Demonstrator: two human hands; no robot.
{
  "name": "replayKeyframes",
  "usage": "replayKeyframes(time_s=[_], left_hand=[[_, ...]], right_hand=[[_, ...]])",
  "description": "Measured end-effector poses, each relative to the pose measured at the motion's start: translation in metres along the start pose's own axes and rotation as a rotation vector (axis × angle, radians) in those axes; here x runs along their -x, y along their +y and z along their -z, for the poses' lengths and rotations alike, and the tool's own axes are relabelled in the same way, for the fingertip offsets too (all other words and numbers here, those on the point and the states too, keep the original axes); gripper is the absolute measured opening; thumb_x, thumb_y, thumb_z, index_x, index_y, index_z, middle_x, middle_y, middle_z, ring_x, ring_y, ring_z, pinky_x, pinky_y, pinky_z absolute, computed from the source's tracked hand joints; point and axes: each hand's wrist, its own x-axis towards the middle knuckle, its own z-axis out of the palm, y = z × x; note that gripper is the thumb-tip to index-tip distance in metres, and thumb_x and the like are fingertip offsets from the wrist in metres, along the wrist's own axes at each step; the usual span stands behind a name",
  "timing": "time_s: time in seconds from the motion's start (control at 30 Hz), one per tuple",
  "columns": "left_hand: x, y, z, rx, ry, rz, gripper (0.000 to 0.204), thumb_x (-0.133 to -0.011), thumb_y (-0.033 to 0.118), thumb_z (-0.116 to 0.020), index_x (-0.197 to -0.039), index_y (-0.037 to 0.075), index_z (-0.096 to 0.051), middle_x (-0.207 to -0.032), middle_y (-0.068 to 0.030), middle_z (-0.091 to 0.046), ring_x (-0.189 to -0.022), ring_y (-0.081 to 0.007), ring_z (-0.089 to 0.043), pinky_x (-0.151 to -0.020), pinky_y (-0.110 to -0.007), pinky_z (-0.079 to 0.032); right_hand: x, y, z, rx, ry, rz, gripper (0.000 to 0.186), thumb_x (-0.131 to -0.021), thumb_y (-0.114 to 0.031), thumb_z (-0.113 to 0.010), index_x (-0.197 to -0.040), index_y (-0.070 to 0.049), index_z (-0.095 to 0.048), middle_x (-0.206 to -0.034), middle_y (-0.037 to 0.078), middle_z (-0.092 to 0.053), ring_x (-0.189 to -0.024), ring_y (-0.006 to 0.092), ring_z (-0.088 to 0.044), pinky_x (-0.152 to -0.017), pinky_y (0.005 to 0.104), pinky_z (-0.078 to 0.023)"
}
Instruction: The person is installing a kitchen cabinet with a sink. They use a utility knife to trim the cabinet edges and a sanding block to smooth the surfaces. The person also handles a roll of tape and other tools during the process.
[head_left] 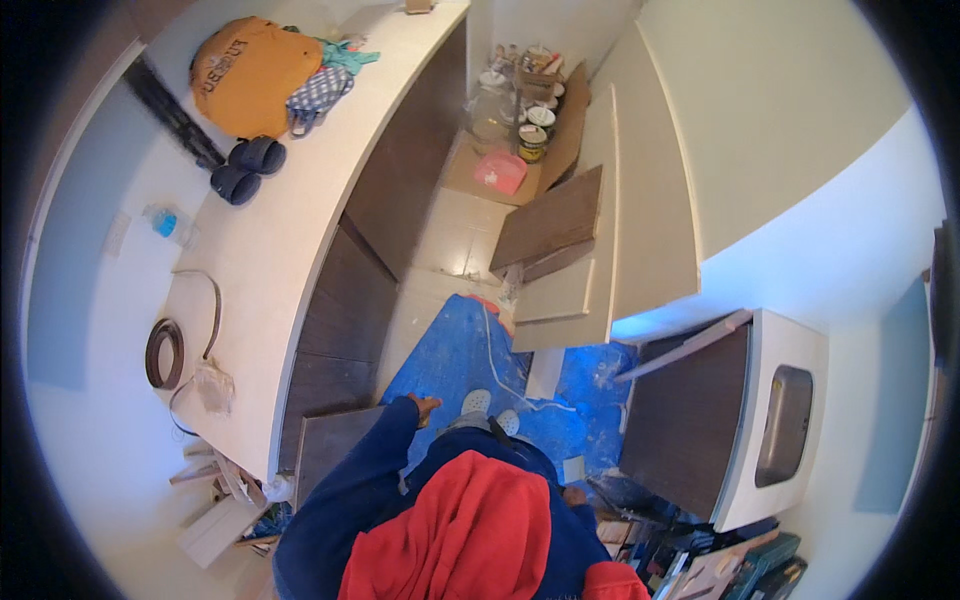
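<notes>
My left hand [428, 406] reaches out over the blue floor covering [425, 355], beside the long brown cabinet. Its fingers look curled, with a small yellowish bit showing at the palm that is too small to name. Low at my right side, my right hand [574, 496] is mostly hidden by the dark blue sleeve, so its fingers cannot be made out. Close to my left forearm, a brown board [335, 440] leans by the cabinet. My feet, in pale clogs [477, 402], stand on the blue covering.
A long pale counter [265, 290] runs along the left, bearing an orange bag [255, 75], dark shoes [236, 183] and a coiled strip [164, 353]. Panels [650, 200] and a brown board [548, 222] lean at right. Paint cans [532, 143] stand far back. A sink unit [785, 425] lies tipped at right.
</notes>
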Motion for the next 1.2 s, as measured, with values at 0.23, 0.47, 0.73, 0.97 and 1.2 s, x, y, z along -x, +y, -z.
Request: replayKeyframes(time_s=[0.23,0.47,0.73,0.97,1.2], left_hand=[[0.041,-0.03,-0.053,0.576,-0.227,-0.145,0.092,-0.09,0.074,-0.065,-0.14,-0.002,-0.065,-0.132,-0.0203,-0.071,-0.115,-0.0301,-0.069,-0.098,-0.043,-0.054],[0.037,-0.023,-0.094,1.138,0.058,-0.347,0.057,-0.11,0.051,-0.05,-0.149,0.011,-0.064,-0.145,-0.0058,-0.066,-0.124,-0.0202,-0.063,-0.109,-0.034,-0.047],[-0.019,-0.032,0.004,0.687,0.089,0.045,0.08,-0.101,0.073,-0.051,-0.139,0.006,-0.07,-0.135,-0.0137,-0.071,-0.114,-0.0227,-0.066,-0.1,-0.036,-0.049],[-0.077,0.019,0.182,0.737,0.298,-0.207,0.088,-0.095,0.083,-0.049,-0.097,-0.001,-0.076,-0.093,-0.0159,-0.074,-0.093,-0.0306,-0.068,-0.089,-0.047,-0.049],[-0.065,0.112,0.294,0.602,0.057,-0.327,0.084,-0.099,0.076,-0.049,-0.104,-0.003,-0.076,-0.098,-0.0203,-0.075,-0.095,-0.0283,-0.069,-0.09,-0.041,-0.05]], right_hand=[[-0.026,0.037,0.028,-0.429,-0.039,-0.321,0.027,-0.097,-0.034,-0.07,-0.099,-0.007,-0.075,-0.095,0.016,-0.073,-0.085,0.035,-0.069,-0.076,0.0502,-0.057],[-0.115,0.024,0.127,-0.362,0.021,-0.179,0.025,-0.102,-0.031,-0.066,-0.094,-0.008,-0.071,-0.082,0.013,-0.068,-0.069,0.0303,-0.066,-0.063,0.0492,-0.057],[-0.247,-0.04,0.243,-0.793,0.195,-0.435,0.026,-0.108,-0.028,-0.06,-0.091,-0.01,-0.066,-0.065,0.01,-0.062,-0.05,0.024,-0.06,-0.047,0.0471,-0.055],[-0.295,-0.171,0.303,-0.965,0.132,-0.318,0.019,-0.106,-0.019,-0.055,-0.102,-0.007,-0.069,-0.076,0.016,-0.074,-0.053,0.026,-0.068,-0.046,0.0426,-0.055],[-0.303,-0.239,0.298,-0.255,0.168,0.053,0.038,-0.104,-0.03,-0.064,-0.087,0.002,-0.075,-0.078,0.016,-0.077,-0.055,0.0259,-0.072,-0.045,0.0363,-0.053]])
